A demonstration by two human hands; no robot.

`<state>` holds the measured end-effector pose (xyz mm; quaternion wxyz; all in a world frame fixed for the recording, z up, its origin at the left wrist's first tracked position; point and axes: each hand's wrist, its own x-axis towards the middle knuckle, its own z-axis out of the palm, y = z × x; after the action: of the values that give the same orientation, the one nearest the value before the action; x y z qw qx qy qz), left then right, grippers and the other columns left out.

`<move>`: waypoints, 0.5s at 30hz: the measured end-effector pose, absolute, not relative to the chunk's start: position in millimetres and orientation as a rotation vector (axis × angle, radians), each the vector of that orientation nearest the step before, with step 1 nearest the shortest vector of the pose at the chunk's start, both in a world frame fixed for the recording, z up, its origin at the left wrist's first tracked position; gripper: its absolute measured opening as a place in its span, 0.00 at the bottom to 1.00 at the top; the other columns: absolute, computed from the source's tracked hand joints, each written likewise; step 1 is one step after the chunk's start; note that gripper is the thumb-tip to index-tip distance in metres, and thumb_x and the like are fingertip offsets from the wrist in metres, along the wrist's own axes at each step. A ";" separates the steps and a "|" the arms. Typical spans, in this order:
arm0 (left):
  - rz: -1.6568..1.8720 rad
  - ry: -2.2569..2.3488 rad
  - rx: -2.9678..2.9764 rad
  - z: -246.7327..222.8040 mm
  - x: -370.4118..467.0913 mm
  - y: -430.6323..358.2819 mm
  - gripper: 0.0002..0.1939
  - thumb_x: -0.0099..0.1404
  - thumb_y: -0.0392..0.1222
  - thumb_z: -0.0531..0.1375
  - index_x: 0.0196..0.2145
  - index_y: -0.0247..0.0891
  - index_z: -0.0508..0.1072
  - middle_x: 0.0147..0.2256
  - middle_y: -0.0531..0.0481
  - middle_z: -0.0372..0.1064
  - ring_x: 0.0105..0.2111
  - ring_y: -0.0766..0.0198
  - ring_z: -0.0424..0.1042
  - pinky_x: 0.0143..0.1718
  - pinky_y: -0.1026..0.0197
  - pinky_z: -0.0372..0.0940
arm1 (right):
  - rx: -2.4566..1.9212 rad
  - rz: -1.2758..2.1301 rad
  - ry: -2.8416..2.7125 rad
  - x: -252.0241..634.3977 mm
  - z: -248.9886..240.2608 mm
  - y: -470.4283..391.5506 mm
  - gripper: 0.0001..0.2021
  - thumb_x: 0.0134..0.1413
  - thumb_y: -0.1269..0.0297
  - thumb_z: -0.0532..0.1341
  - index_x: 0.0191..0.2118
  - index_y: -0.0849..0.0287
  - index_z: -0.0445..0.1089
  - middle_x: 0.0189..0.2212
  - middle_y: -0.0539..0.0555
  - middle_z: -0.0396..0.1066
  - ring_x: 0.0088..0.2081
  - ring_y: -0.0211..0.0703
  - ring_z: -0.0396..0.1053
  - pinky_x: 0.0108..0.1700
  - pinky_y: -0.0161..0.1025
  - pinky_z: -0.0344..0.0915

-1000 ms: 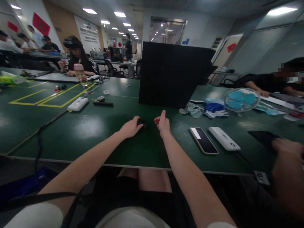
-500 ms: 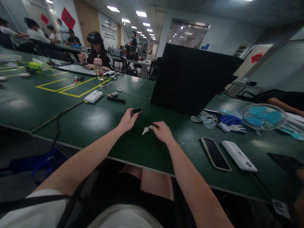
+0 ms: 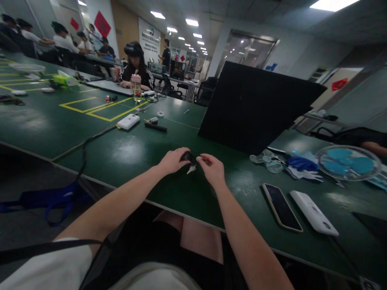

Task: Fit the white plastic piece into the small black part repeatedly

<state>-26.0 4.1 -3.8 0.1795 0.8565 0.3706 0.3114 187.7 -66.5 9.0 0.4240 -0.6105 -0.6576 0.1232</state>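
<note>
My left hand [image 3: 173, 162] is closed around a small black object [image 3: 188, 156], its thumb along the near side; the object's kind cannot be made out. Just right of it, my right hand [image 3: 213, 170] pinches a small pale round piece [image 3: 198, 159] between thumb and fingertips. Below the black object is a small whitish, irregular item [image 3: 191, 169], shaped somewhat like a key or charm. Whether it hangs from the hands or lies on the green table [image 3: 169, 189] is unclear. Only a narrow gap separates the two hands.
A large black panel [image 3: 256, 108] stands beyond my hands. To the right are a phone [image 3: 282, 207], a white power bank [image 3: 314, 213], gloves [image 3: 302, 165] and a fan [image 3: 347, 162]. Leftward lie another white device [image 3: 128, 121] and a black bar [image 3: 155, 127]. A person [image 3: 137, 68] sits opposite.
My left hand has moved right and nearer with the black object, closing in on my right hand. The whitish item now sits just under the black object. The view has shifted slightly.
</note>
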 end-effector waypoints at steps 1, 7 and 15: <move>0.870 1.021 2.417 -4.2 -25.1 3.5 0.24 0.67 0.46 0.63 0.59 0.44 0.67 0.56 0.47 0.72 0.54 0.54 0.73 0.58 0.51 0.67 | -1.495 0.272 -1.684 181.7 10.5 -67.5 0.15 0.62 0.54 0.64 0.51 0.53 0.76 0.40 0.53 0.78 0.39 0.47 0.73 0.43 0.46 0.71; 0.836 0.917 2.319 -7.4 -19.3 2.0 0.25 0.66 0.48 0.63 0.59 0.44 0.67 0.53 0.47 0.74 0.50 0.55 0.76 0.54 0.52 0.70 | -1.373 -0.033 -1.933 162.3 16.2 -68.1 0.09 0.65 0.60 0.61 0.44 0.52 0.79 0.50 0.57 0.72 0.51 0.53 0.69 0.52 0.53 0.68; 0.839 0.906 2.261 -9.6 -21.0 1.0 0.27 0.63 0.48 0.66 0.59 0.44 0.67 0.49 0.47 0.76 0.45 0.57 0.77 0.50 0.54 0.71 | -1.499 -0.008 -1.769 179.6 12.7 -64.4 0.12 0.61 0.55 0.65 0.45 0.56 0.77 0.46 0.59 0.71 0.46 0.52 0.70 0.46 0.50 0.71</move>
<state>-21.0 1.0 -9.6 0.2789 0.8427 0.3378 0.3129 179.6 -64.4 12.7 0.4000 -0.5925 -0.6992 -0.0031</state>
